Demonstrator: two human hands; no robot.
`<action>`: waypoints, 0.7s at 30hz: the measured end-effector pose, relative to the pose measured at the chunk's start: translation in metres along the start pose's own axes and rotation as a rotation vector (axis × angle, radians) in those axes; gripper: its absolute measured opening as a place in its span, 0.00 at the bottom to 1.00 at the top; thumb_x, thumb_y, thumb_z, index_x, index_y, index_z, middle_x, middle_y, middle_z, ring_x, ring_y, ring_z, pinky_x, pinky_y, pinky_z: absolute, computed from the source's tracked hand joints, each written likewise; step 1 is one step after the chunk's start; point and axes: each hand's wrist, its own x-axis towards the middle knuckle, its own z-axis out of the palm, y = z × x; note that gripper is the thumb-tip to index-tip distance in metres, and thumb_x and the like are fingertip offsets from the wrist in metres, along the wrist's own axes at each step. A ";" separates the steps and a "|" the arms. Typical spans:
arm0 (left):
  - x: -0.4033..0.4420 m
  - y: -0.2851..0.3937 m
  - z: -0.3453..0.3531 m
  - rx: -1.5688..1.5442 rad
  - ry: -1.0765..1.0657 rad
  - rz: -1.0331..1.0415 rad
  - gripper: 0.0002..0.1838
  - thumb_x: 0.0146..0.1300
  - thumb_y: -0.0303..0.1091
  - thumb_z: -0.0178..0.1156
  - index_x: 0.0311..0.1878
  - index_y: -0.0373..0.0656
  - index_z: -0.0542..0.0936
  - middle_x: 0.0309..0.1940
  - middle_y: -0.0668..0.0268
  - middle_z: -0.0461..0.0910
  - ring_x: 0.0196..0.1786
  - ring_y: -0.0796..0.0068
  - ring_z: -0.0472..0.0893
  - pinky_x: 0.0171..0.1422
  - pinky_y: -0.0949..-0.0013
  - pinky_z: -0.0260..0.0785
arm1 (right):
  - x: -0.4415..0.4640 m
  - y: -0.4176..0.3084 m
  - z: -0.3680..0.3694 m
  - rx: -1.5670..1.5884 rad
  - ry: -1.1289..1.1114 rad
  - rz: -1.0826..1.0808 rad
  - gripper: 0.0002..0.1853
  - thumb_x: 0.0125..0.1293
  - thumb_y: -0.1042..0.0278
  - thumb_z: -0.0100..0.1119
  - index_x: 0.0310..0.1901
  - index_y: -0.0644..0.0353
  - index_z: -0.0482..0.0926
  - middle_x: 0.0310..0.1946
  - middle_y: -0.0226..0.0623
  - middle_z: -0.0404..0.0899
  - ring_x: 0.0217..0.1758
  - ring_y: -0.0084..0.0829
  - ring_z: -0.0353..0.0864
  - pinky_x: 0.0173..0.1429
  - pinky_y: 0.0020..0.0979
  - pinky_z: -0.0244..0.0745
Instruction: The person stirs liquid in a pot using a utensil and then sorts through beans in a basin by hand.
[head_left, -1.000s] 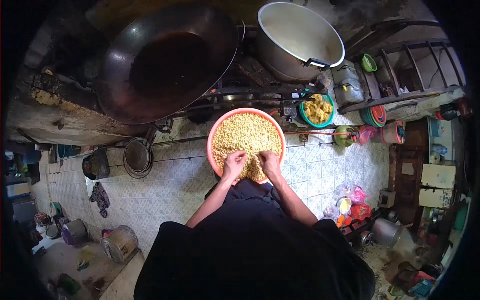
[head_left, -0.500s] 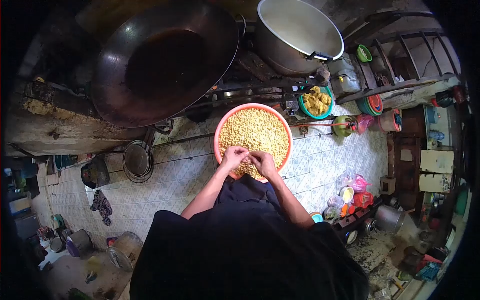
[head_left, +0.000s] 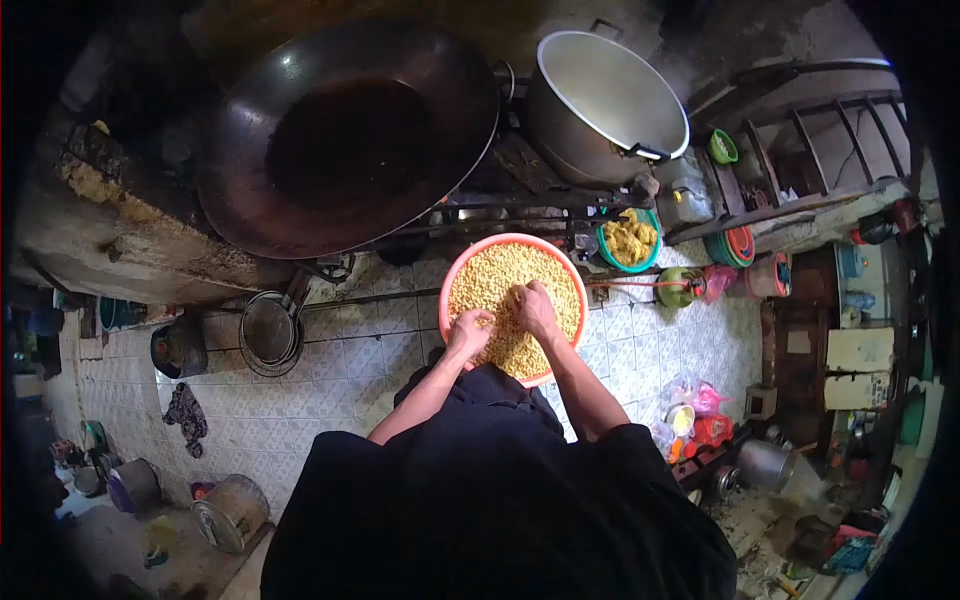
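A round pink basin [head_left: 447,318] rests at my lap, filled with pale yellow beans or kernels [head_left: 510,270]. My left hand [head_left: 470,332] is over the near left part of the basin, its fingers curled together; whatever they hold is too small to name. Farther in, near the middle of the kernels, my right hand [head_left: 535,308] reaches down with bent fingers whose tips are hidden among the kernels.
A large dark wok [head_left: 350,150] and a tall metal pot [head_left: 575,130] stand beyond the basin. Right of them are a teal bowl of yellow food [head_left: 630,265] and a green gas cylinder [head_left: 680,288]. Strainers [head_left: 269,330] lie left on the tiled floor [head_left: 340,380].
My hands, together over the basin half a second ago, are now apart. The right hand has moved forward into the kernels, and the left is at the near left side.
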 end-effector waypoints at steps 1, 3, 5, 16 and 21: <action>0.006 -0.010 0.002 0.014 0.042 0.093 0.10 0.52 0.33 0.61 0.39 0.45 0.80 0.36 0.62 0.82 0.40 0.66 0.82 0.47 0.67 0.73 | 0.003 0.002 0.006 -0.006 0.003 -0.002 0.09 0.55 0.64 0.58 0.34 0.60 0.78 0.32 0.49 0.72 0.38 0.48 0.73 0.43 0.42 0.70; 0.008 -0.015 -0.001 -0.003 0.079 0.095 0.10 0.52 0.33 0.61 0.39 0.45 0.80 0.36 0.62 0.82 0.40 0.67 0.82 0.47 0.67 0.73 | 0.005 0.000 0.009 -0.013 -0.003 -0.010 0.10 0.55 0.63 0.58 0.34 0.60 0.78 0.30 0.49 0.72 0.37 0.48 0.73 0.43 0.42 0.70; 0.010 -0.021 0.000 -0.029 0.137 0.117 0.10 0.52 0.33 0.61 0.39 0.45 0.80 0.36 0.63 0.82 0.40 0.68 0.82 0.46 0.68 0.73 | 0.004 -0.001 0.013 -0.039 -0.002 0.000 0.07 0.55 0.67 0.55 0.31 0.62 0.77 0.29 0.51 0.72 0.35 0.49 0.73 0.43 0.44 0.70; 0.051 -0.017 0.031 0.187 0.360 0.431 0.09 0.51 0.28 0.59 0.36 0.40 0.78 0.32 0.56 0.75 0.40 0.54 0.75 0.45 0.57 0.69 | -0.026 0.004 -0.008 0.178 0.238 0.161 0.04 0.55 0.73 0.56 0.30 0.64 0.76 0.20 0.47 0.75 0.24 0.46 0.76 0.30 0.40 0.69; 0.059 -0.011 0.029 0.250 0.309 0.434 0.07 0.50 0.29 0.57 0.33 0.40 0.79 0.31 0.52 0.74 0.37 0.52 0.76 0.43 0.56 0.68 | -0.047 0.014 -0.025 0.165 0.185 0.188 0.04 0.56 0.73 0.55 0.32 0.63 0.78 0.28 0.50 0.77 0.31 0.45 0.78 0.36 0.39 0.71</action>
